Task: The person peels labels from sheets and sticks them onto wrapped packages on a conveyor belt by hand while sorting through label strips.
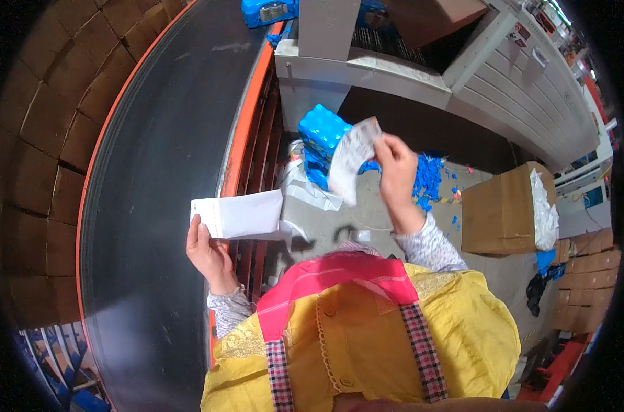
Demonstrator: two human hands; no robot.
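Yellow jacket (463, 312), smooth woven cloth with creased shoulders, lies nearest the camera at the near edge. Over it sits a pink neckband (329, 271) of stitched fabric, joined to checked straps (425, 343). The sleeve cuffs (428, 244) are speckled gray-white fabric.

Left hand (212, 257): fingers closed on the left end of a white paper packet (246, 214), thumb on the upper face. The packet is flat, matte and roughly rectangular, with small print at the gripped end. It is held over the right edge of the conveyor (167, 172), a black, smooth belt with light scuffs and orange side rails.

Right hand (399, 175): fingers pinched shut on the upper end of a printed paper sheet (353, 158). The sheet hangs in a curve, its lower end to the left; the print is too blurred to read.

Behind the sheet, a blue plastic-wrapped pack (319, 127) shows a glossy, bumpy top. Crumpled white wrapping (312, 192) and shredded blue scraps (428, 177) lie on the gray floor (387, 237).

Right side: an open brown cardboard box (494, 218) holds white plastic film (542, 213) at its right side. Far right: a light gray machine (531, 96) with ribbed panels. Far left: stacked brown cartons (33, 165).
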